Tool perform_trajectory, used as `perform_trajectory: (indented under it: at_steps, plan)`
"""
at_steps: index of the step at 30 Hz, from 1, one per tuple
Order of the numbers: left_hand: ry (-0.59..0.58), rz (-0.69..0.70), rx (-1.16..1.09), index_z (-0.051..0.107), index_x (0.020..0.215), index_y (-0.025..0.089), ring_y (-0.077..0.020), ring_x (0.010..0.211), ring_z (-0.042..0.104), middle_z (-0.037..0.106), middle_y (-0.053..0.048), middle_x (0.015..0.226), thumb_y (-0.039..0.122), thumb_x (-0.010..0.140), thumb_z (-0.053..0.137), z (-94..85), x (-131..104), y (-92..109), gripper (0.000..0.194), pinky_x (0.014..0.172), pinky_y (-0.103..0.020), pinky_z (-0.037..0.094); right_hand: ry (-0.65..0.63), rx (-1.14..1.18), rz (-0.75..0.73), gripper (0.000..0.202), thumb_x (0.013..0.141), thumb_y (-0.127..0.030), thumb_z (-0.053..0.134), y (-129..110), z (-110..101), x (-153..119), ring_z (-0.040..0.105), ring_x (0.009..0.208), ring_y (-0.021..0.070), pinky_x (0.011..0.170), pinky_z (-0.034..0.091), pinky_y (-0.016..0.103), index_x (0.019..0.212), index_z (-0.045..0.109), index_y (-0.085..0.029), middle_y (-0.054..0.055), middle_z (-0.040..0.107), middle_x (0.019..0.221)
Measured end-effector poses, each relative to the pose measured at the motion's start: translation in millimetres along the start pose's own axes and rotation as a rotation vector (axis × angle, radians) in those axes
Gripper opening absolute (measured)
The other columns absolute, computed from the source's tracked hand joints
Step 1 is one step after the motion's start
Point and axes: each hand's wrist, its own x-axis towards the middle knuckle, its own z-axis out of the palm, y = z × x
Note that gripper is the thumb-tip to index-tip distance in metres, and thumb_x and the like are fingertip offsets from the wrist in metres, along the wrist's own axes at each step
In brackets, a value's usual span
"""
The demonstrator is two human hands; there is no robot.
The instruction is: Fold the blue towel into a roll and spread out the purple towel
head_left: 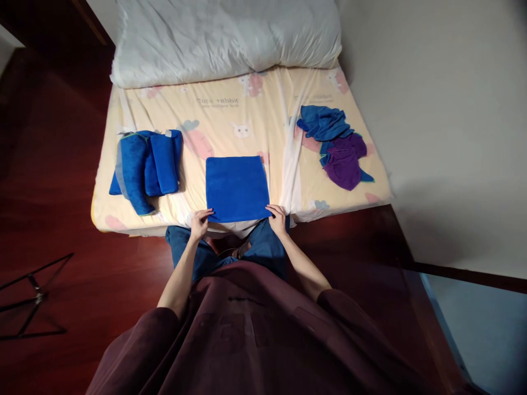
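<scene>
A blue cloth [237, 187] lies spread flat in a near square at the bed's front edge. At its near left corner, my left hand [200, 223] pinches the fabric between thumb and fingers. My right hand [278, 219] grips the near right corner in the same way. To the left sits a group of rolled or folded blue cloths [163, 163], with a loosely draped blue one [135, 167] over its left side. On the right is a crumpled heap with a blue cloth [325, 123] at the back and a purple cloth [345, 162] in front.
The bed [242, 118] has a cream sheet with rabbit and carrot prints. A pale, bulky quilt [226, 38] lies across its far end. A wall [432, 120] runs along the right side. Black stand legs [38, 297] rest on the dark red floor [111, 291] at left.
</scene>
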Motion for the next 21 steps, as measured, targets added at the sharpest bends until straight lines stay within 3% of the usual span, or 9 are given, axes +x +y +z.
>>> perform_trajectory:
  at_steps: [7, 14, 21]
  plan:
    - [0.015, -0.065, -0.076, 0.080, 0.092, 0.024, -0.0256, 0.111, 0.066, 0.077, -0.005, 0.115, 0.031, 0.086, 0.047, -1.5, 5.8, -6.7, 0.034, 0.110, -0.051, 0.042, -0.022, 0.146, 0.044, 0.062, 0.069, 0.003, 0.040, 3.6, 2.7, 13.6, 0.066, 0.111, 0.0230, 0.099, 0.055, 0.040, 0.109, 0.081, -0.021, 0.005, 0.078, 0.116]
    - [-0.023, -0.091, -0.180, 0.083, 0.093, 0.025, -0.0276, 0.098, 0.060, 0.080, -0.005, 0.102, 0.033, 0.081, 0.058, -0.1, 12.0, -29.6, 0.028, 0.093, -0.045, 0.050, -0.002, 0.401, 0.053, 0.049, 0.071, 0.002, 0.046, 16.7, 5.5, 23.3, 0.069, 0.101, 0.0220, 0.092, 0.056, 0.036, 0.093, 0.083, -0.022, 0.005, 0.080, 0.101]
    - [-0.043, -0.040, -0.201, 0.082, 0.092, 0.025, -0.0291, 0.097, 0.059, 0.079, -0.005, 0.104, 0.031, 0.083, 0.058, 5.6, 13.9, -40.7, 0.027, 0.093, -0.048, 0.047, -0.001, 0.414, 0.062, 0.044, 0.075, 0.000, 0.049, 18.1, 5.7, 23.5, 0.068, 0.101, 0.0226, 0.094, 0.056, 0.038, 0.092, 0.082, -0.023, 0.005, 0.080, 0.101]
